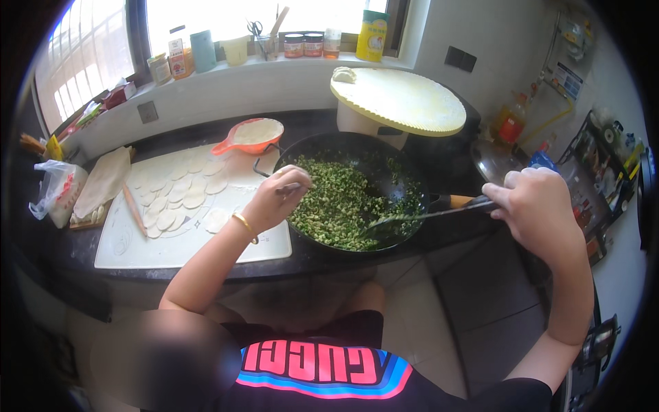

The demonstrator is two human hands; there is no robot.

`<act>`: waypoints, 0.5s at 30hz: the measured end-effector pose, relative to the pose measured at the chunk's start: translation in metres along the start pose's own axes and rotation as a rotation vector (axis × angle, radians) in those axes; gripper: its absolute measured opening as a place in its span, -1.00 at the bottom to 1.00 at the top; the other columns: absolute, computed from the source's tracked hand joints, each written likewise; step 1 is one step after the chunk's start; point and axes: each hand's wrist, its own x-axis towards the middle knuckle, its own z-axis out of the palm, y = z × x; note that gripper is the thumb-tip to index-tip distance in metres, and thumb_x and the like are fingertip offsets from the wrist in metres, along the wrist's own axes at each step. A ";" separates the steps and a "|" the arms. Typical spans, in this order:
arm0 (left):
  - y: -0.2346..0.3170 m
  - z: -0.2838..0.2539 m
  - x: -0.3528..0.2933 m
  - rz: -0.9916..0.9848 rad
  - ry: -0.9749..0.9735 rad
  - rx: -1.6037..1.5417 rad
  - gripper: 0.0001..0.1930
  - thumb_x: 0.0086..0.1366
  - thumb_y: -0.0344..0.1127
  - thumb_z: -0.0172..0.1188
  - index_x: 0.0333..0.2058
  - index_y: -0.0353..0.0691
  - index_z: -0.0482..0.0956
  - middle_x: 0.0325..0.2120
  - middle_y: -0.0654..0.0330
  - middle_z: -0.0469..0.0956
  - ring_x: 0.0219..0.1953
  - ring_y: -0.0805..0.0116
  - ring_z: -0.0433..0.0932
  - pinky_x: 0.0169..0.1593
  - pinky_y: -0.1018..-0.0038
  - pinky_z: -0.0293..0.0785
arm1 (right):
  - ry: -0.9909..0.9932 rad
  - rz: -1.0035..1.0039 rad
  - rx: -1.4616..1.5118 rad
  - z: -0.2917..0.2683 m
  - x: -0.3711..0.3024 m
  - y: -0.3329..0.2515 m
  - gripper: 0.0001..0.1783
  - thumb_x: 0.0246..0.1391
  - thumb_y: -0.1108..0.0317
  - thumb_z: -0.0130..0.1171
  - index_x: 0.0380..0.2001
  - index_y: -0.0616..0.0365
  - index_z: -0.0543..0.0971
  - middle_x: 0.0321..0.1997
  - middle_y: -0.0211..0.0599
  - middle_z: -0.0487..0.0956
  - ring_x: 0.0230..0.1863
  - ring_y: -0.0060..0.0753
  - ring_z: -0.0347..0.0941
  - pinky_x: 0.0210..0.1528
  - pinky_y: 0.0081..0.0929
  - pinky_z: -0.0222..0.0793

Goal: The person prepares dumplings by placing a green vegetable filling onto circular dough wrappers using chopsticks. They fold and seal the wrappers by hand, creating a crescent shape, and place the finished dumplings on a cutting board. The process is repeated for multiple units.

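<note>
My right hand is closed round the handle of a long metal spatula. Its far end dips into a chopped green filling inside a dark wok. At the wok's left rim my left hand is closed, with a short, dark, stick-like end showing by its fingers; what it belongs to is hidden. Left of the wok, several round dough wrappers overlap on a white mat. A thin rolling pin lies along them.
An orange strainer-shaped bowl of flour sits behind the mat. Past the wok, a round yellow-edged board bears one dumpling. Flattened dough and a plastic bag lie far left. A glass lid stands right; jars line the sill.
</note>
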 end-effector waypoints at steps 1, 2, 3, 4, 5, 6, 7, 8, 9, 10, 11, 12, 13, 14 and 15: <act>-0.011 -0.002 -0.007 0.063 0.047 0.021 -0.90 0.18 -0.53 0.06 -0.31 -0.24 0.43 -0.33 0.16 0.46 -0.35 0.34 0.50 -0.31 0.50 0.45 | 0.018 -0.041 0.029 -0.001 0.002 -0.005 -0.86 -0.21 0.30 0.25 -0.49 0.04 0.57 -0.62 -0.34 0.43 -0.49 -0.31 0.44 -0.43 -0.38 0.29; -0.016 -0.002 -0.014 0.064 0.089 0.054 -0.91 0.18 -0.53 0.06 -0.32 -0.24 0.43 -0.33 0.15 0.46 -0.35 0.34 0.50 -0.31 0.50 0.45 | -0.078 -0.063 0.039 -0.007 0.007 -0.011 -0.69 -0.25 0.27 0.28 -0.31 0.01 0.60 -0.60 -0.37 0.44 -0.47 -0.31 0.43 -0.42 -0.39 0.28; -0.019 -0.002 -0.020 0.063 0.132 0.088 -0.91 0.17 -0.53 0.06 -0.32 -0.24 0.43 -0.33 0.14 0.47 -0.35 0.33 0.50 -0.31 0.50 0.44 | -0.089 -0.082 0.025 -0.008 0.014 -0.018 -0.70 -0.23 0.25 0.27 -0.31 0.00 0.60 -0.60 -0.37 0.44 -0.47 -0.31 0.43 -0.43 -0.39 0.28; -0.021 0.000 -0.024 0.067 0.174 0.114 -0.91 0.17 -0.53 0.07 -0.32 -0.24 0.43 -0.33 0.13 0.47 -0.36 0.33 0.50 -0.30 0.51 0.44 | -0.106 -0.096 0.005 -0.011 0.019 -0.026 -0.70 -0.20 0.22 0.26 -0.31 0.00 0.60 -0.61 -0.37 0.44 -0.48 -0.32 0.43 -0.44 -0.39 0.28; -0.023 0.004 -0.026 0.027 0.221 0.086 -0.91 0.17 -0.53 0.07 -0.32 -0.25 0.42 -0.33 0.10 0.48 -0.33 0.26 0.51 -0.27 0.47 0.44 | 0.005 -0.163 0.008 -0.010 0.026 -0.032 -0.94 -0.22 0.37 0.13 -0.64 0.08 0.50 -0.67 -0.34 0.46 -0.55 -0.32 0.48 -0.49 -0.43 0.33; -0.025 0.008 -0.027 0.064 0.269 0.111 -0.90 0.16 -0.53 0.07 -0.32 -0.25 0.42 -0.34 0.09 0.48 -0.32 0.24 0.51 -0.25 0.46 0.44 | 0.052 -0.184 0.015 -0.005 0.033 -0.040 -0.95 -0.26 0.39 0.10 -0.66 0.09 0.51 -0.68 -0.35 0.47 -0.56 -0.36 0.48 -0.52 -0.45 0.33; -0.029 0.014 -0.025 0.102 0.318 0.130 -0.90 0.16 -0.53 0.07 -0.32 -0.25 0.42 -0.34 0.08 0.48 -0.31 0.21 0.51 -0.23 0.45 0.44 | 0.064 -0.186 -0.009 0.001 0.039 -0.050 -0.95 -0.26 0.39 0.10 -0.67 0.10 0.51 -0.67 -0.35 0.47 -0.55 -0.37 0.49 -0.51 -0.45 0.34; -0.032 0.019 -0.025 0.139 0.369 0.151 -0.90 0.16 -0.53 0.07 -0.32 -0.25 0.41 -0.34 0.08 0.49 -0.30 0.19 0.51 -0.22 0.43 0.43 | 0.078 -0.190 -0.032 0.007 0.044 -0.058 -0.94 -0.27 0.39 0.10 -0.68 0.10 0.51 -0.67 -0.36 0.48 -0.54 -0.39 0.50 -0.51 -0.46 0.35; -0.033 0.023 -0.026 0.143 0.382 0.161 -0.89 0.15 -0.55 0.07 -0.32 -0.27 0.41 -0.33 0.07 0.48 -0.28 0.15 0.50 -0.18 0.41 0.42 | 0.087 -0.181 -0.043 0.012 0.047 -0.063 -0.94 -0.26 0.39 0.10 -0.68 0.10 0.52 -0.66 -0.35 0.49 -0.54 -0.39 0.50 -0.52 -0.46 0.35; -0.034 0.026 -0.026 0.154 0.395 0.162 -0.89 0.15 -0.56 0.07 -0.32 -0.27 0.41 -0.33 0.06 0.48 -0.28 0.15 0.50 -0.18 0.41 0.42 | 0.097 -0.173 -0.054 0.017 0.050 -0.066 -0.94 -0.26 0.39 0.10 -0.68 0.09 0.52 -0.65 -0.35 0.50 -0.54 -0.39 0.51 -0.52 -0.46 0.35; -0.036 0.029 -0.025 0.168 0.408 0.160 -0.89 0.15 -0.57 0.07 -0.33 -0.27 0.41 -0.33 0.06 0.48 -0.28 0.15 0.50 -0.18 0.42 0.43 | 0.105 -0.163 -0.067 0.018 0.051 -0.068 -0.94 -0.26 0.39 0.10 -0.68 0.09 0.53 -0.65 -0.35 0.51 -0.54 -0.39 0.51 -0.53 -0.46 0.36; -0.037 0.031 -0.024 0.182 0.419 0.157 -0.89 0.15 -0.57 0.06 -0.33 -0.27 0.41 -0.32 0.06 0.49 -0.28 0.15 0.50 -0.19 0.42 0.43 | 0.074 -0.139 -0.051 0.013 0.050 -0.065 -0.95 -0.27 0.39 0.10 -0.68 0.08 0.53 -0.64 -0.34 0.52 -0.55 -0.39 0.51 -0.54 -0.46 0.36; -0.037 0.030 -0.022 0.194 0.427 0.173 -0.88 0.15 -0.58 0.06 -0.32 -0.28 0.40 -0.32 0.06 0.48 -0.28 0.15 0.50 -0.19 0.42 0.43 | 0.045 -0.120 -0.032 0.004 0.049 -0.058 -0.95 -0.28 0.39 0.11 -0.68 0.07 0.54 -0.64 -0.34 0.52 -0.56 -0.39 0.52 -0.54 -0.45 0.36; -0.039 0.025 -0.026 0.194 0.445 0.192 -0.88 0.16 -0.59 0.06 -0.32 -0.28 0.40 -0.32 0.05 0.48 -0.28 0.15 0.50 -0.19 0.42 0.43 | 0.029 -0.115 -0.005 -0.006 0.051 -0.051 -0.96 -0.29 0.39 0.11 -0.68 0.07 0.54 -0.64 -0.33 0.53 -0.57 -0.38 0.52 -0.55 -0.45 0.36; -0.041 0.019 -0.030 0.194 0.464 0.211 -0.88 0.16 -0.59 0.06 -0.32 -0.28 0.39 -0.32 0.05 0.48 -0.29 0.15 0.50 -0.19 0.42 0.43 | -0.007 -0.138 -0.001 -0.016 0.053 -0.045 -0.97 -0.33 0.41 0.12 -0.69 0.05 0.55 -0.66 -0.31 0.53 -0.58 -0.35 0.52 -0.57 -0.45 0.35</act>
